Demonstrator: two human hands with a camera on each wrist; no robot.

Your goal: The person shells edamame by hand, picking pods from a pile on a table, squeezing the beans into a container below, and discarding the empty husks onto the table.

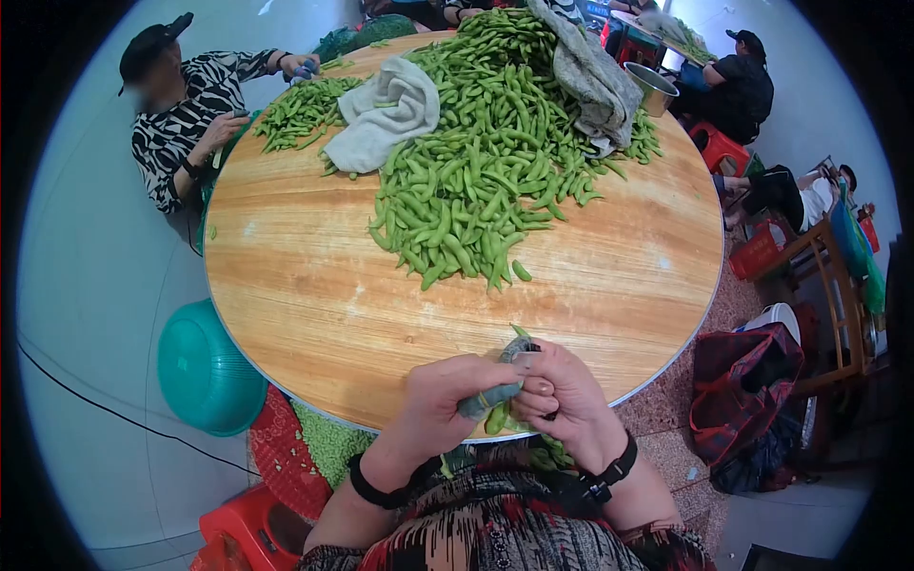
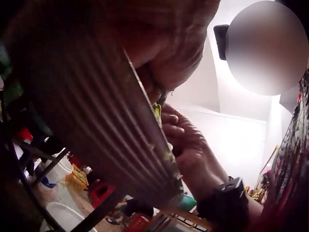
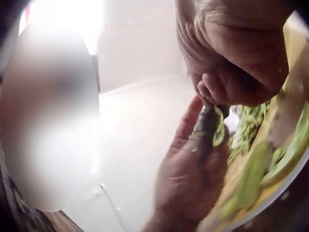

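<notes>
Both hands meet over the table's near edge in the head view. My left hand (image 1: 440, 395), with grey coverings on its thumb and a finger, pinches a green soybean pod (image 3: 218, 128). Against it, the curled fingers of my right hand (image 1: 569, 392) grip at the same pod, mostly hidden between the hands. Just below the hands, a few loose pods (image 1: 495, 419) lie at the table's edge. Farther off, a large heap of green soybean pods (image 1: 476, 181) covers the middle of the round wooden table (image 1: 295, 276).
A white cloth (image 1: 390, 114) and a grey patterned cloth (image 1: 595, 86) lie on the heap, near a metal pot (image 1: 652, 88). At the left sits another person (image 1: 186, 124). Below the table are a teal basin (image 1: 205, 366), shelled beans (image 1: 324, 443) and a plaid bag (image 1: 738, 390).
</notes>
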